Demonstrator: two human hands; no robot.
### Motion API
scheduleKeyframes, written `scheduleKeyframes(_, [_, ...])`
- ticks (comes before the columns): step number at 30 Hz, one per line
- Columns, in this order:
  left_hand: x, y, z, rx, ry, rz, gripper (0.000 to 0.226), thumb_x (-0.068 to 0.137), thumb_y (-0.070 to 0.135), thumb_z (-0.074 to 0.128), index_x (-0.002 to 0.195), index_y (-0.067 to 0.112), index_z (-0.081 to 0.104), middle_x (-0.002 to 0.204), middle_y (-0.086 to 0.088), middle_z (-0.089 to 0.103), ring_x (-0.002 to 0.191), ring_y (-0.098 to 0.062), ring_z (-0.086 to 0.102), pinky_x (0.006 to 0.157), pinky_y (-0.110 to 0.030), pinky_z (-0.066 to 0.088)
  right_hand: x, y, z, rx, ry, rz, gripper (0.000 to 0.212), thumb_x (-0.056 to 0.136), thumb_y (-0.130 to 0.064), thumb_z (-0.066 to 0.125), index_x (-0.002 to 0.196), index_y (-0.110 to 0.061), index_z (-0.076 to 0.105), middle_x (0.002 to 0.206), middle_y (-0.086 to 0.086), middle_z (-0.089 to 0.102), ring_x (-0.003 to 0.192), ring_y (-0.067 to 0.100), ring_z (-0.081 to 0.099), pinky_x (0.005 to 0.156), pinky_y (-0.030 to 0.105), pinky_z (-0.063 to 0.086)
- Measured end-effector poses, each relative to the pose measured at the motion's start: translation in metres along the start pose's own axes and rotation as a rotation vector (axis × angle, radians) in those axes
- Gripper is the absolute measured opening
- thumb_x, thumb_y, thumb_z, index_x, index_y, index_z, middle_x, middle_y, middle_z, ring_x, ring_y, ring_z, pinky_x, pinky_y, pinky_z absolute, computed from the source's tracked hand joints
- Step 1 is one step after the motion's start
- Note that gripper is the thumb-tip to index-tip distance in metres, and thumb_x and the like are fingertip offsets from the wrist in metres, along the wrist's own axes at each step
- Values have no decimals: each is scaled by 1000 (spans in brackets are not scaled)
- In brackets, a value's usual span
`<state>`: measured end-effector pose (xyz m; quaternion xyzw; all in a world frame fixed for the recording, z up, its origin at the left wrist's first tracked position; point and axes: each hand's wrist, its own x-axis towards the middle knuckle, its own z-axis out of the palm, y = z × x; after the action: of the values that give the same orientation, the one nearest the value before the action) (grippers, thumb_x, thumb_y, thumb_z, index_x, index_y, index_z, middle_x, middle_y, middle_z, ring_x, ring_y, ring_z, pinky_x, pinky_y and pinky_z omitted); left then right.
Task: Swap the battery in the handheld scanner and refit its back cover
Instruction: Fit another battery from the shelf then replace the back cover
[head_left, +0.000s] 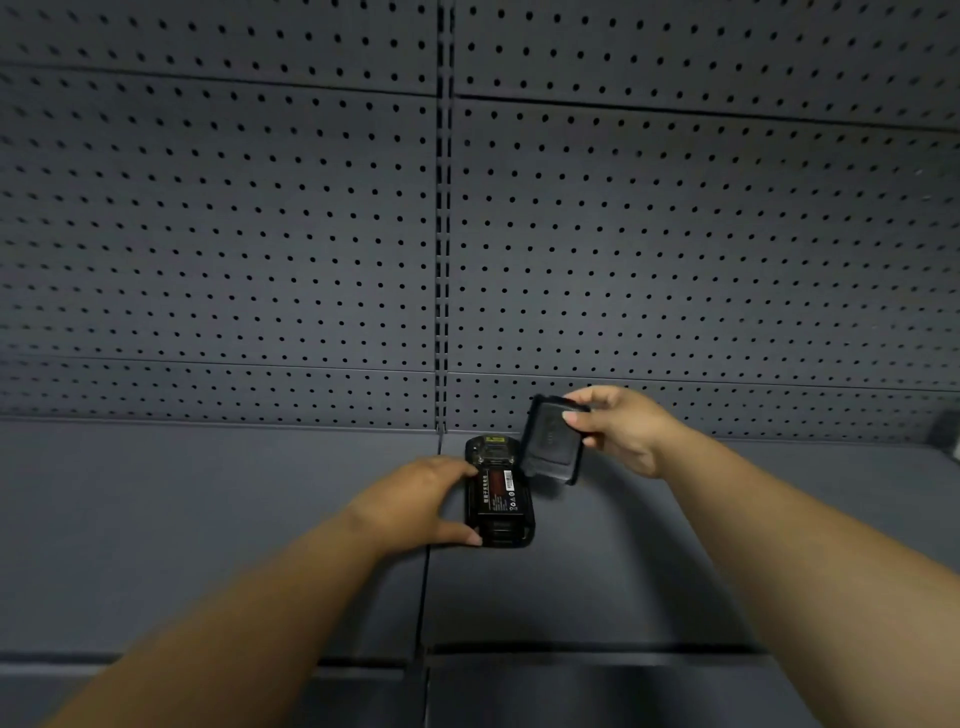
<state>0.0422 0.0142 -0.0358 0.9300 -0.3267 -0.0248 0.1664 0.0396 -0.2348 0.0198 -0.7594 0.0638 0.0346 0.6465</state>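
Note:
A black handheld scanner (496, 451) lies face down on the dark grey shelf (208, 519), its back open. A black battery (498, 493) with a red label sits in the open compartment. My left hand (415, 504) grips the scanner from its left side, thumb at the near end and fingers at the upper edge. My right hand (618, 428) holds the black back cover (550, 439) by its top right corner. The cover is tilted and lifted just right of the scanner's far end.
A grey pegboard wall (311, 234) rises behind the shelf, with a slotted upright (442, 260) down its middle. A seam (426, 597) splits the shelf into two panels. A lower shelf edge (571, 654) runs along the front. A small object shows at the far right edge.

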Motion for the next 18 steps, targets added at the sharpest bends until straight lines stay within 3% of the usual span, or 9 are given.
scheduleKeyframes(7, [-1, -3, 1, 21, 57, 50, 100, 67, 55, 70, 145, 26, 16, 157, 4, 15, 142, -15, 15, 114, -27, 13, 14, 20, 46, -31, -27, 41, 23, 88, 0, 57, 110, -7, 60, 87, 4, 61, 73, 12, 56, 59, 20, 42])
scheduleKeyframes(18, [7, -7, 3, 154, -7, 155, 86, 74, 55, 63, 145, 31, 19, 158, 3, 11, 144, -15, 13, 116, -32, 15, 12, 28, 53, -195, -91, 35, 33, 87, -5, 60, 120, -5, 59, 82, -5, 57, 73, 7, 53, 59, 18, 40])
